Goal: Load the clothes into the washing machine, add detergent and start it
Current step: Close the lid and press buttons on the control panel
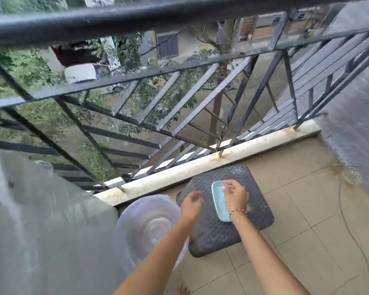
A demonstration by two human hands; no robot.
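Balcony stool (213, 235) bears a blue dish (218, 201), long axis eleven-to-five, under the right hand (235, 195), grip unclear; left hand (191, 204) relaxed, empty, at nine o'clock.

Below me the tiled floor (307, 209) carries a dark woven stool (211, 237), standing near the white kerb (179, 173). A pale blue dish (218, 196) lies on the stool's top. Just left of the stool a clear basin (145, 226) sits on the tiles.
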